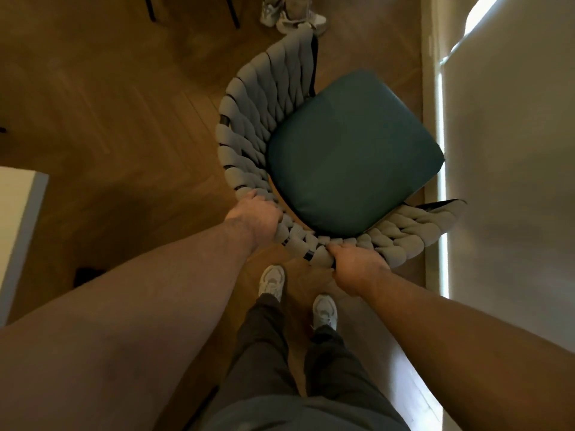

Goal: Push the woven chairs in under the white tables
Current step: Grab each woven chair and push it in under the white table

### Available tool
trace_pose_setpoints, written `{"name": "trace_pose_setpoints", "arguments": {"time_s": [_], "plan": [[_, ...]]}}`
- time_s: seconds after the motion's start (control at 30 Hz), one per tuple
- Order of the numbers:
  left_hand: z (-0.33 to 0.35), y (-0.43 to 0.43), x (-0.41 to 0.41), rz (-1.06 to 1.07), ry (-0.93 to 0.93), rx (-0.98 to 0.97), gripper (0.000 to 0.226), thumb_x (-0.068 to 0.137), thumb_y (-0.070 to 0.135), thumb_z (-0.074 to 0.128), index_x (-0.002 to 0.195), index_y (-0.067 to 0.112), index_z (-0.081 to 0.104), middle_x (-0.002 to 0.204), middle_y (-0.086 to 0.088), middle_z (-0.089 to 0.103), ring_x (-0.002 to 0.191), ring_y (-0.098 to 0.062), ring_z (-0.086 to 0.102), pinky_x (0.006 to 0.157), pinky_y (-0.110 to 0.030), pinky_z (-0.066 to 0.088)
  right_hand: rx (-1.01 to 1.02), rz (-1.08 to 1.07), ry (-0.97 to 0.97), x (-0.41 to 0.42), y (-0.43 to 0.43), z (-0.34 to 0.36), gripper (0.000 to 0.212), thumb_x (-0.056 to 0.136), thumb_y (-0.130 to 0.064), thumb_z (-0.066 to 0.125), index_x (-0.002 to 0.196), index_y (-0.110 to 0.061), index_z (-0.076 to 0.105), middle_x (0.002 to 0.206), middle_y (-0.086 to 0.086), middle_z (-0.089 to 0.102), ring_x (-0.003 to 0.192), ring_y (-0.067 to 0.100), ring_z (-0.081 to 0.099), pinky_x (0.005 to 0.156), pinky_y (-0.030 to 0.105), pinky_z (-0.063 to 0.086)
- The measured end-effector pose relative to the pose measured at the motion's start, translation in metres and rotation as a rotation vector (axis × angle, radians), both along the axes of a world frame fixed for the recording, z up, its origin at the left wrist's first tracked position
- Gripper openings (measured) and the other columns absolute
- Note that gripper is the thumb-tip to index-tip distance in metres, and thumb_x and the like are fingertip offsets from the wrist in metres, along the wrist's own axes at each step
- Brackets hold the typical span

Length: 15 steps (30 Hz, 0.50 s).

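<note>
Our left hand [255,217] curls over the rim of the grey woven chair [245,119] at mid-frame. Our right hand [357,269] grasps the same rim just to its right, at lower centre. The chair's teal seat cushion [351,154] faces the white table [513,181] along the right edge, its front corner reaching the tabletop's edge. Our pale sneakers [272,281] stand on the wooden floor [109,104] just behind the chair. Another white tabletop [18,228] shows at far left.
</note>
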<state>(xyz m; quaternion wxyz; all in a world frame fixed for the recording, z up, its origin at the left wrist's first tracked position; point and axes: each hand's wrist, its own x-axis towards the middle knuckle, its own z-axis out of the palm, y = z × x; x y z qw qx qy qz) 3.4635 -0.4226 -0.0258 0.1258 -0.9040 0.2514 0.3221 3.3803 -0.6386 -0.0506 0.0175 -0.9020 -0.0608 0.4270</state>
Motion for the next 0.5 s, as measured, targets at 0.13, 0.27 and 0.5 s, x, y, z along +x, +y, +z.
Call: {"name": "trace_pose_setpoints", "arguments": {"time_s": [0.13, 0.27, 0.5], "plan": [[-0.004, -0.009, -0.048, 0.091, -0.001, -0.019, 0.045, 0.098, 0.026, 0.062, 0.144, 0.029, 0.058, 0.151, 0.001, 0.055, 0.142, -0.024, 0.044, 0.124, -0.047, 0.023, -0.015, 0.093, 0.01, -0.03, -0.017, 0.004, 0.066, 0.103, -0.017, 0.05, 0.163, -0.031, 0.026, 0.152, 0.008, 0.049, 0.13, 0.03, 0.055, 0.102, 0.049, 0.053], [-0.008, -0.018, -0.091, 0.192, 0.017, -0.037, 0.043, 0.098, 0.028, 0.066, 0.14, 0.029, 0.06, 0.148, -0.001, 0.057, 0.14, -0.025, 0.046, 0.126, -0.048, 0.022, -0.028, 0.194, 0.0, -0.057, -0.033, 0.009, 0.065, 0.103, -0.018, 0.05, 0.163, -0.029, 0.026, 0.15, 0.009, 0.05, 0.128, 0.031, 0.055, 0.101, 0.049, 0.052], [-0.002, -0.035, -0.172, 0.292, 0.018, -0.075, 0.041, 0.1, 0.026, 0.066, 0.14, 0.027, 0.061, 0.149, -0.003, 0.056, 0.142, -0.027, 0.043, 0.127, -0.049, 0.02, -0.113, 0.277, 0.041, -0.104, -0.044, 0.015, 0.074, 0.097, -0.017, 0.062, 0.162, -0.027, 0.028, 0.154, 0.007, 0.048, 0.138, 0.031, 0.05, 0.114, 0.05, 0.04]]}}
